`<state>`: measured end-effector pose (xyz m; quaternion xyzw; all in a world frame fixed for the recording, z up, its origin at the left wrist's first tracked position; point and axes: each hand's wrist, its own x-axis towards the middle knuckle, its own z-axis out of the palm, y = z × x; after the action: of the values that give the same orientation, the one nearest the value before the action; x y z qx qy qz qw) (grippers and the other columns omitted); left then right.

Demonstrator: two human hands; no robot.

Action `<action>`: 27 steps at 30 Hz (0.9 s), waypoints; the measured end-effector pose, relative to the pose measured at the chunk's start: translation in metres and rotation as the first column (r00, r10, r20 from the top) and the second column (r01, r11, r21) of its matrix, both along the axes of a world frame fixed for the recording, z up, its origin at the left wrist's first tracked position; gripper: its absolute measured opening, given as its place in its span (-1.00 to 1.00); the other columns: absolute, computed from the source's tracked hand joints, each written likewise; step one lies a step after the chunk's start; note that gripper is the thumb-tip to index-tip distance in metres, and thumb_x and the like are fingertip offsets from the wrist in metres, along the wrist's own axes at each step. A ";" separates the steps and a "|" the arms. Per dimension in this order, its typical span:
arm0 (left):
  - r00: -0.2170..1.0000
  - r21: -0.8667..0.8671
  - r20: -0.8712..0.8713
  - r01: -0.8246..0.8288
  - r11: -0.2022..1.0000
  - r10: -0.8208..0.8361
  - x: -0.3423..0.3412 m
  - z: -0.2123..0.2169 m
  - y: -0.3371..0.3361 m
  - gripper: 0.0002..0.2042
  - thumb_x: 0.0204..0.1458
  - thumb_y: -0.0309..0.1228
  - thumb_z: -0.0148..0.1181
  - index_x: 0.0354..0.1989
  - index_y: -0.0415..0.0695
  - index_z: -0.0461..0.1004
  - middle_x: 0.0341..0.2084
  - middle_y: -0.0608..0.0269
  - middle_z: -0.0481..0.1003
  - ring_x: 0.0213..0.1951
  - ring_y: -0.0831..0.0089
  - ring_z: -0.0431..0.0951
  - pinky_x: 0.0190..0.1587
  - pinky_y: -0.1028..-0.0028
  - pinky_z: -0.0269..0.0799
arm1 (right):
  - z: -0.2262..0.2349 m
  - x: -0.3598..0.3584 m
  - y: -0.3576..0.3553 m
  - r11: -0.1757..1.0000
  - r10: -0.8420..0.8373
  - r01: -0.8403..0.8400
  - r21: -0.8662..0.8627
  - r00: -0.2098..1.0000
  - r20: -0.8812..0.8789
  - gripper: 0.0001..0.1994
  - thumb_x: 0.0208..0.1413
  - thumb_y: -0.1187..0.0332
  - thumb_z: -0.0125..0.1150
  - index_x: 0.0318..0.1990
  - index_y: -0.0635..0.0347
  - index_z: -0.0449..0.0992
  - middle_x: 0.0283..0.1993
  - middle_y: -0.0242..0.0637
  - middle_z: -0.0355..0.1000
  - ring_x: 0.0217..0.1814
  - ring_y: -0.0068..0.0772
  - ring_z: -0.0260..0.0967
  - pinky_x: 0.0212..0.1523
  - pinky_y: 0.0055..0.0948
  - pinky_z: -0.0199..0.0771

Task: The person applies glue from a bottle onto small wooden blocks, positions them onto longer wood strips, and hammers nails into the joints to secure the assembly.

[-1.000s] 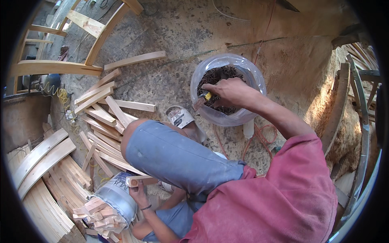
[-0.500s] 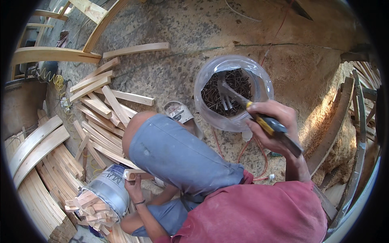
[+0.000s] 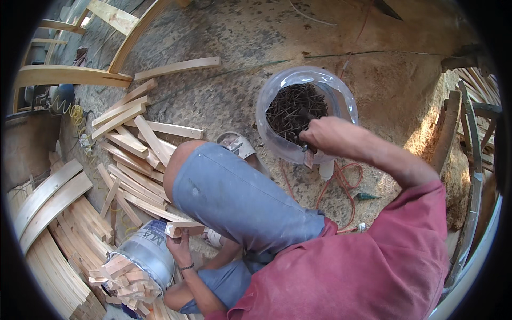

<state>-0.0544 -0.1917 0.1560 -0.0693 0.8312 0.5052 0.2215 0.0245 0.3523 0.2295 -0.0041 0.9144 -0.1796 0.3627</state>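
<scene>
My right hand (image 3: 326, 136) is down at the clear round plastic tub (image 3: 262, 125), closed around the hammer. Only the hammer's handle end (image 3: 308, 158) shows below my fingers; its head is hidden by the hand and the nails. A heap of dark nails (image 3: 293, 109) fills the tub's bottom. At lower left, my left hand (image 3: 180, 244) grips a short wooden piece (image 3: 184, 229) with a pale end, thumb and fingers around it. Just beside that hand, a tipped bucket (image 3: 152, 248) spills short wood blocks (image 3: 125, 274).
Loose wooden slats (image 3: 136, 176) lie scattered left of my knee, and curved boards (image 3: 50, 197) are stacked farther left. An orange cord (image 3: 349, 194) loops below the tub. A wooden frame (image 3: 74, 74) stands at upper left; sawdust and timber (image 3: 448, 133) line the right.
My right hand has moved left and up with the hammer, down into the tub's near side. My left hand and its wooden piece stay almost in place.
</scene>
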 end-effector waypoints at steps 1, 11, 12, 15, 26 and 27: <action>1.000 0.008 0.000 -0.010 1.000 0.010 0.000 0.000 0.000 -0.58 0.11 -0.56 0.31 0.12 -0.33 0.34 -0.06 0.17 0.48 -0.03 0.46 0.48 0.07 0.47 0.39 | 0.001 -0.013 0.000 0.999 0.051 -0.052 0.000 0.997 0.056 -0.86 0.12 0.56 0.05 -0.25 0.27 0.55 -0.29 0.03 0.57 -0.29 -0.04 0.60 -0.22 -0.18 0.67; 0.998 0.104 -0.027 -0.058 0.993 0.061 0.002 -0.003 0.010 -0.61 0.09 -0.49 0.36 0.04 -0.33 0.37 -0.09 0.19 0.48 -0.05 0.48 0.46 0.08 0.44 0.37 | -0.149 -0.095 0.016 0.942 0.168 -0.081 0.326 0.954 -0.249 -0.81 0.10 0.43 0.12 -0.24 0.22 0.65 -0.23 -0.05 0.60 -0.19 -0.05 0.60 -0.24 -0.20 0.64; 0.995 0.121 -0.061 -0.075 0.990 0.083 0.005 0.002 0.006 -0.62 0.09 -0.50 0.35 0.04 -0.33 0.37 -0.11 0.20 0.49 -0.07 0.49 0.47 0.05 0.45 0.40 | -0.130 -0.105 0.009 0.965 0.113 -0.058 0.254 0.972 -0.208 -0.81 0.11 0.45 0.07 -0.22 0.23 0.63 -0.20 -0.03 0.59 -0.19 -0.03 0.59 -0.23 -0.20 0.62; 0.991 0.134 -0.104 -0.068 0.989 0.083 -0.003 0.017 0.006 -0.66 0.07 -0.50 0.36 -0.03 -0.34 0.41 -0.14 0.19 0.52 -0.12 0.51 0.51 -0.04 0.49 0.47 | -0.187 -0.082 0.052 1.000 -0.010 0.020 0.020 0.903 -0.429 -0.82 0.01 0.43 0.10 -0.35 0.23 0.64 -0.27 0.01 0.57 -0.25 0.00 0.58 -0.21 -0.13 0.56; 0.888 0.270 -0.374 -0.170 0.948 0.266 0.000 0.044 -0.027 -0.58 0.08 -0.39 0.37 0.06 -0.32 0.45 -0.20 0.15 0.60 -0.11 0.48 0.60 -0.04 0.46 0.52 | -0.218 -0.092 0.054 0.932 0.174 -0.111 0.345 0.972 -0.157 -0.82 -0.02 0.47 0.10 -0.33 0.31 0.61 -0.30 0.06 0.54 -0.27 -0.06 0.53 -0.19 -0.13 0.50; 0.881 0.271 -0.387 -0.174 0.947 0.273 -0.002 0.050 -0.030 -0.58 0.08 -0.39 0.37 0.06 -0.32 0.45 -0.19 0.15 0.60 -0.12 0.47 0.60 -0.04 0.46 0.52 | -0.214 -0.092 0.051 0.928 0.165 -0.114 0.354 0.979 -0.117 -0.82 -0.02 0.47 0.10 -0.31 0.31 0.61 -0.29 0.06 0.54 -0.26 -0.08 0.53 -0.18 -0.14 0.50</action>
<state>-0.0562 -0.2215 0.2058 -0.0294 0.7818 0.6227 -0.0161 -0.0679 0.4035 0.0155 -0.0184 0.9529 0.0108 0.3025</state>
